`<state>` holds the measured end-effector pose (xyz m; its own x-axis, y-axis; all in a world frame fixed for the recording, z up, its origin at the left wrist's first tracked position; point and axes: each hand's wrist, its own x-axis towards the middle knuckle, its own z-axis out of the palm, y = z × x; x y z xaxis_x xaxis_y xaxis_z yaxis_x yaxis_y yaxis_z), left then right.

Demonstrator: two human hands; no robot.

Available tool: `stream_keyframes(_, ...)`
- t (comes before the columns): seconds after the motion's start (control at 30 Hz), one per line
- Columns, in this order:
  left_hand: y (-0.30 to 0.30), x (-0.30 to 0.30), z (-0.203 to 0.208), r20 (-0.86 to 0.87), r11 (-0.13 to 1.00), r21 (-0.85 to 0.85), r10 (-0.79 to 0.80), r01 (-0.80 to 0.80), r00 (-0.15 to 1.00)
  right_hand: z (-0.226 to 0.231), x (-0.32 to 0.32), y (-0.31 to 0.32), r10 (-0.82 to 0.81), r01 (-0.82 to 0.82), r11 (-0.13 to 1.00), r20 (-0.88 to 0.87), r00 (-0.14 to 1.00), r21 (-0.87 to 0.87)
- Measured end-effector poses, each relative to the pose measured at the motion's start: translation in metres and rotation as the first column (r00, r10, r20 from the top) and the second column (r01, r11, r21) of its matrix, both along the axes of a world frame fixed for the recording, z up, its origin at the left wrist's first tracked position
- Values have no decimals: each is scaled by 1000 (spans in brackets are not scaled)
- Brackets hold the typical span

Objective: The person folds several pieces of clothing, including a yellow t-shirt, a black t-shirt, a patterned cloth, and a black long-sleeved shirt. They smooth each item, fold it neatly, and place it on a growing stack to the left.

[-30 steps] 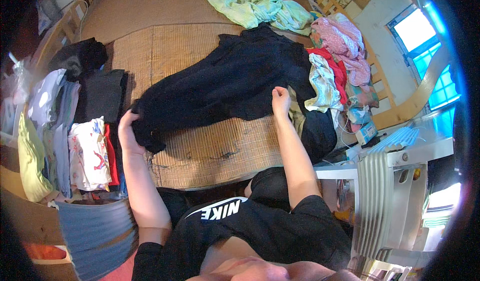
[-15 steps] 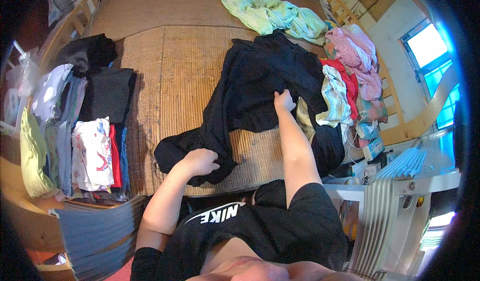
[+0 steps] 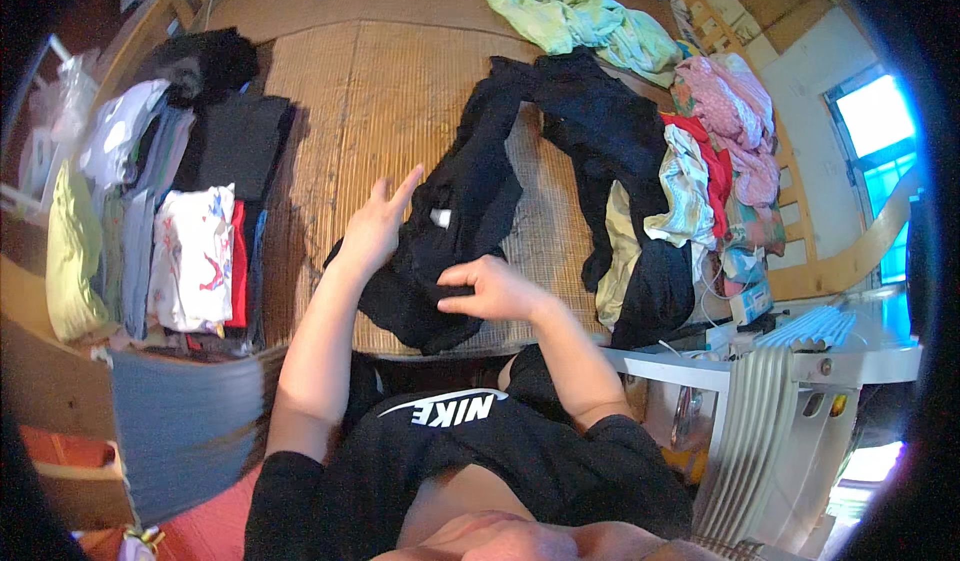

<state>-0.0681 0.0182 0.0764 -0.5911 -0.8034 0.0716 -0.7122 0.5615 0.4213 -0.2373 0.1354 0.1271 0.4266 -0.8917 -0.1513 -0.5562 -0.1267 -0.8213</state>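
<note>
A dark black garment lies crumpled on the woven mat in front of me, a small white label showing on it. My left hand is at its left edge, fingers stretched and spread. Over its near part is my right hand, thumb and fingers apart with nothing between them; whether it touches the cloth I cannot tell. To the right lies more black clothing, with a strip of mat between the two. A pale yellow-green cloth shows beside it.
Folded clothes stand at the left, among them a white printed shirt and a dark folded garment. A light green cloth lies far back. Pink cloth and patterned cloth are piled right, above a white table edge.
My right hand has let go of the black cloth and come left and nearer. My left hand has moved farther forward and opened. The near garment is bunched leftward, baring mat on its right.
</note>
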Motion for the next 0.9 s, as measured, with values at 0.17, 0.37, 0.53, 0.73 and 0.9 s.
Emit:
stream_keyframes(0.17,-5,2,-7,135,996,-45,-75,81,988,-15,21,18,312,-317,935,59,948,158)
stream_keyframes(0.37,4,-18,-27,53,964,-76,-252,255,966,-14,21,19,487,-604,717,371,791,347)
stream_keyframes(0.53,12,-24,-33,71,876,-167,-447,453,892,-7,10,19,559,-698,671,447,698,250)
stream_keyframes(0.73,22,-36,-12,60,866,75,-499,494,865,4,-8,27,551,-672,714,433,713,196)
stream_keyframes(0.9,11,-39,-43,-387,945,-132,-326,298,863,9,-51,21,386,-521,842,520,762,139)
